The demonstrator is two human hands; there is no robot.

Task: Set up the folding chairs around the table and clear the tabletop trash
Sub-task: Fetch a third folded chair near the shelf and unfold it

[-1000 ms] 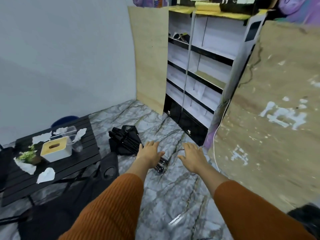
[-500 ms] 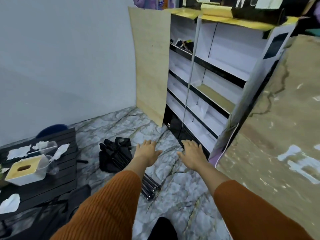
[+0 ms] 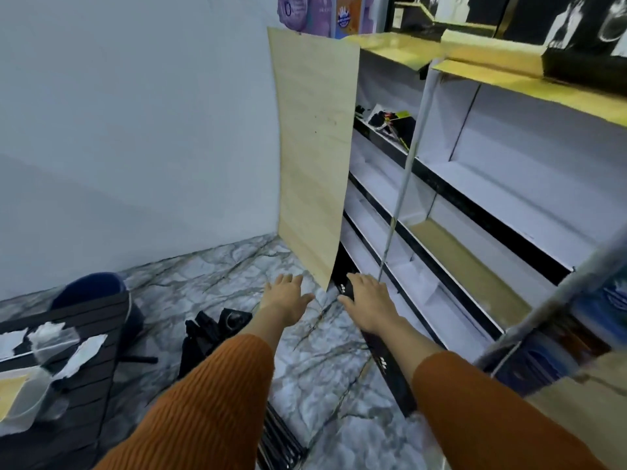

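Observation:
A folded black chair lies on the marble floor, partly hidden under my left forearm; its leg ends show lower down. My left hand and my right hand reach forward side by side above the floor, fingers straight, holding nothing. The black slatted table is at the lower left. Crumpled white tissues lie on it beside a clear plastic cup and the corner of a yellow-topped tissue box.
A white and black shelf unit fills the right side, with a pale wooden side panel. A blue round bin stands behind the table by the grey wall. A metal pole runs down the shelf front.
The view has swung right and moved closer to the shelf. The table has slid to the left edge, and the folded chair now lies under my left arm. Both hands stay open.

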